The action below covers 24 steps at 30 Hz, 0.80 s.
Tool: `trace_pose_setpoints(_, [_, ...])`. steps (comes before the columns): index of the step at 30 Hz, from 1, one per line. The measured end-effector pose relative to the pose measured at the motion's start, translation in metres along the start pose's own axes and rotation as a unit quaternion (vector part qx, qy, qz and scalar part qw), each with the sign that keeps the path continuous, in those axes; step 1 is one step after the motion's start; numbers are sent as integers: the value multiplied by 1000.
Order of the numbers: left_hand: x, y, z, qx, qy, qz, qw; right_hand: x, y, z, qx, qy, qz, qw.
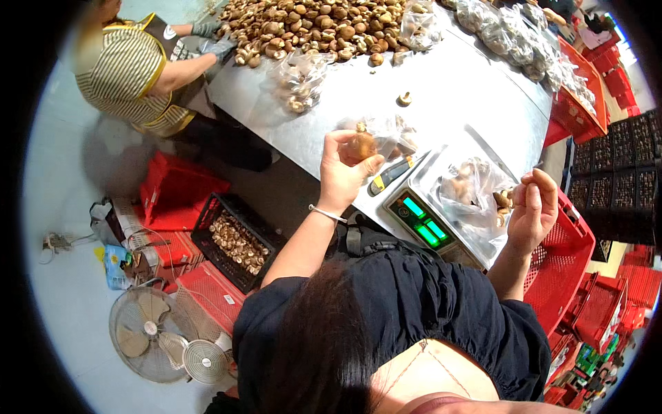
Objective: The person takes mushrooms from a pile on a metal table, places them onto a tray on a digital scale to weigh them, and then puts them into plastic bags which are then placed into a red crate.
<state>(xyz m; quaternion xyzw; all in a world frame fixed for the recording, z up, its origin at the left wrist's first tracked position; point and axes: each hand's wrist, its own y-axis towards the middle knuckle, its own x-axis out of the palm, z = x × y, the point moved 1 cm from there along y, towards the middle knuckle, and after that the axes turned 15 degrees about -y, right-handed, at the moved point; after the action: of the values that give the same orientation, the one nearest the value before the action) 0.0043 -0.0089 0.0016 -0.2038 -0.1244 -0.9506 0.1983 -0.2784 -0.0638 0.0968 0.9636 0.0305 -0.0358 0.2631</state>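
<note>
Pinched between the thumb and fingers of my left hand [343, 174] is a brown mushroom [363, 145], held over the table edge. Just beyond it lies a clear bag with mushrooms [405, 143]. A black-and-yellow utility knife [391, 175] rests between that hand and the scale [425, 219], whose display glows green. On the scale's pan sits an open clear plastic bag [476, 193] with mushrooms inside. My right hand [533, 210] is raised at the bag's right side with curled fingers; whatever they hold, if anything, is hidden.
A large mushroom heap [317, 27] covers the far part of the metal table [289, 138]. Filled bags [507, 34] line its far right side. At the left a co-worker [131, 76] wears gloves. A black crate [224, 241], red crates [558, 262] and a fan [148, 331] stand around.
</note>
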Motion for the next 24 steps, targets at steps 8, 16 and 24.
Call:
trace_pose_setpoints(8, [-139,69,-97,7,326,265,907,-42,-14,-15,-13,-31,104,994])
trace_pose_setpoints(16, [-128,129,-50,104,515,58,849,-102,-51,-48,-15,-229,242,943])
trace_pose_setpoints(24, [130,0,33,152,319,-507,787,-66,-95,12,104,-557,-64,821])
